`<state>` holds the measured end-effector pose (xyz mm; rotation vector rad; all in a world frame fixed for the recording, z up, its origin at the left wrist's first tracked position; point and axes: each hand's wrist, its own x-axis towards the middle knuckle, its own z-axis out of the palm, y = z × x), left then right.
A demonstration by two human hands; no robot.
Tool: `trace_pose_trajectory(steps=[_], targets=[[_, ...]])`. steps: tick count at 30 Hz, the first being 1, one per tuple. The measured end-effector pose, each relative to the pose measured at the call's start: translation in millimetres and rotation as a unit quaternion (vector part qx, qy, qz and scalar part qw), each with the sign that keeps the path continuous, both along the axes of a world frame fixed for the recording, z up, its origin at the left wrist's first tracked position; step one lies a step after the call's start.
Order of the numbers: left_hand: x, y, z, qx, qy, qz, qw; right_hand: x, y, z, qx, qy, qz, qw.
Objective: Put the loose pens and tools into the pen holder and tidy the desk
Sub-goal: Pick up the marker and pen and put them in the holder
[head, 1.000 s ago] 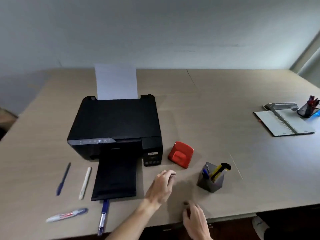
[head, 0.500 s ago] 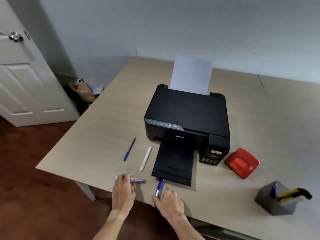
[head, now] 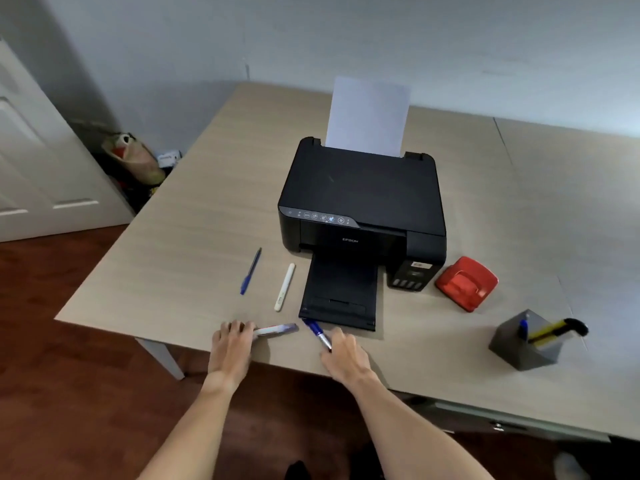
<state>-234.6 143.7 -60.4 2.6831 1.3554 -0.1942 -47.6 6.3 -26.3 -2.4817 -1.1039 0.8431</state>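
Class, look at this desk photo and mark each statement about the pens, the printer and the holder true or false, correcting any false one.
1. The red hole punch sits left of the black printer. False: it sits to the right.
2. The grey pen holder already holds a yellow-and-black tool. True.
3. The slim blue pen and white marker lie untouched on the wooden desk. True.
4. The left hand touches the white marker. False: it is on a white-and-purple pen.
5. The right hand is on a blue pen. True.
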Motion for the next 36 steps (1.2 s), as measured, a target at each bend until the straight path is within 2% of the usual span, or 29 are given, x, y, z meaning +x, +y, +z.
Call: trace_pose_trajectory(steps=[3, 6, 8, 13, 16, 19, 23, 26, 32, 36], targets=[[-2.4, -5.4, 9.3, -0.034, -0.015, -0.053, 0.998, 11.7, -13.9, 1.3, 0.074, -0.003, 0.031, 0.997], [5.3, -8.3, 17.0, -0.102, -0.096, -0.124, 0.982, 27.2, -32.3, 9.1, 0.159, -0.029, 0.055, 0.985], [20.2, -12.3, 27.3, -0.106, -0.156, -0.179, 0.966, 42.0, -48.2, 20.0, 0.214, -0.047, 0.046, 0.975], [104.9, -37.8, 65.2, -0.128, -0.292, -0.248, 0.915, 97.3, -100.1, 50.8, 0.323, -0.128, -0.066, 0.935], [168.9, -63.7, 86.2, -0.153, -0.362, -0.246, 0.886, 135.9, -143.9, 73.1, 0.366, -0.197, -0.164, 0.895], [226.4, -93.1, 106.8, -0.172, -0.405, -0.253, 0.862, 174.1, -191.3, 82.8, 0.391, -0.22, -0.259, 0.856], [291.2, -131.6, 129.5, -0.186, -0.43, -0.287, 0.836, 208.1, -238.0, 84.5, 0.384, -0.233, -0.314, 0.837], [327.3, -155.3, 138.1, -0.195, -0.431, -0.308, 0.826, 224.5, -250.9, 77.9, 0.341, -0.214, -0.325, 0.856], [367.9, -180.9, 136.6, -0.208, -0.395, -0.335, 0.83, 241.0, -242.6, 57.4, 0.2, -0.171, -0.351, 0.898], [387.3, -189.6, 131.6, -0.223, -0.385, -0.343, 0.827, 238.4, -240.0, 54.0, 0.183, -0.126, -0.388, 0.895]])
